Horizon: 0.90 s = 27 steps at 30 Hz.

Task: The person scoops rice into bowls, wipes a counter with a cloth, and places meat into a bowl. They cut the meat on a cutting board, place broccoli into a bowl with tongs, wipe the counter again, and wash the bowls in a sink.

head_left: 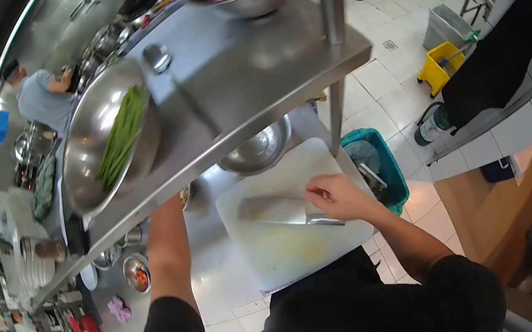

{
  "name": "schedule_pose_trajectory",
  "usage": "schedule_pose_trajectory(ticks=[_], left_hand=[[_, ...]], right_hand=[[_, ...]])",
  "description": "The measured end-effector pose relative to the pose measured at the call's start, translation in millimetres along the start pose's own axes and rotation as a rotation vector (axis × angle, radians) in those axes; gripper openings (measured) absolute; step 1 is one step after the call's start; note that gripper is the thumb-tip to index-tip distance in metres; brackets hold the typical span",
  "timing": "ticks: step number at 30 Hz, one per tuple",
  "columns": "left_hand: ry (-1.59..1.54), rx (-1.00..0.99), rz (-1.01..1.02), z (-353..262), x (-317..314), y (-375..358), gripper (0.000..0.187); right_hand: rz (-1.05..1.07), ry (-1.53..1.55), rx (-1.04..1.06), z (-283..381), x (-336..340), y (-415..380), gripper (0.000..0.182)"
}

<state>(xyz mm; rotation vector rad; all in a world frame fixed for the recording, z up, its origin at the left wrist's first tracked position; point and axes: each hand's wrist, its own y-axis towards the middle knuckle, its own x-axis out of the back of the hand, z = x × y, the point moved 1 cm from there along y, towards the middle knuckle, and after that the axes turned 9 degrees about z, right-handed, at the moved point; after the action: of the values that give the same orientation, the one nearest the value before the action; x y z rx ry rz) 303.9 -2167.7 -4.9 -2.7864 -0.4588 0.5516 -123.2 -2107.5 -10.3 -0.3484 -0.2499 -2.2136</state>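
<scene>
My right hand [336, 198] is over the right part of a white cutting board [295, 168], its fingers curled together; anything inside them is too small or hidden to make out. Just below it, a wide-bladed knife [274, 210] lies flat on the board, blade to the left, handle beside my hand. A yellowish stain marks the board's near part. My left forearm [169, 254] reaches forward under the steel shelf [249, 108], which hides the left hand. A steel bowl [259, 149] stands behind the board, partly under the shelf.
On the shelf are a steel bowl [75, 153] with long green beans, a ladle [186, 98] and a bowl [251, 3] with purple onions. A small bowl [137, 272] of red pieces sits left. A lined teal bin [393, 179] stands right. One person [43, 91] works beyond the shelf.
</scene>
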Motion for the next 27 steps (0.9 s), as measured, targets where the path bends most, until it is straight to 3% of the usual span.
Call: schedule_pose_trajectory(ticks=[3, 7, 11, 15, 21, 25, 27], left_hand=[[0.078, -0.006, 0.038, -8, -48, 83, 0.018], [0.144, -0.027, 0.040, -3, -89, 168, 0.017], [0.223, -0.067, 0.027, 6, -107, 201, 0.016], [0.351, -0.125, 0.003, -3, -101, 194, 0.015], [0.644, -0.346, -0.050, -17, -42, 92, 0.013], [0.795, -0.563, -0.072, 31, -6, -68, 0.012], [0.835, -0.549, -0.007, 70, 27, -175, 0.011]], right_hand=[[-0.024, -0.052, -0.085, -18, 31, -48, 0.015], [-0.219, -0.147, -0.272, -49, 46, -106, 0.013], [-0.402, -0.197, -0.400, -63, 42, -145, 0.010], [-0.391, -0.148, -0.462, -57, 33, -145, 0.009], [-0.255, -0.151, -0.271, -29, -3, -80, 0.009], [0.047, -0.102, -0.130, 4, -72, -20, 0.013], [0.222, -0.132, -0.032, 33, -124, 9, 0.015]])
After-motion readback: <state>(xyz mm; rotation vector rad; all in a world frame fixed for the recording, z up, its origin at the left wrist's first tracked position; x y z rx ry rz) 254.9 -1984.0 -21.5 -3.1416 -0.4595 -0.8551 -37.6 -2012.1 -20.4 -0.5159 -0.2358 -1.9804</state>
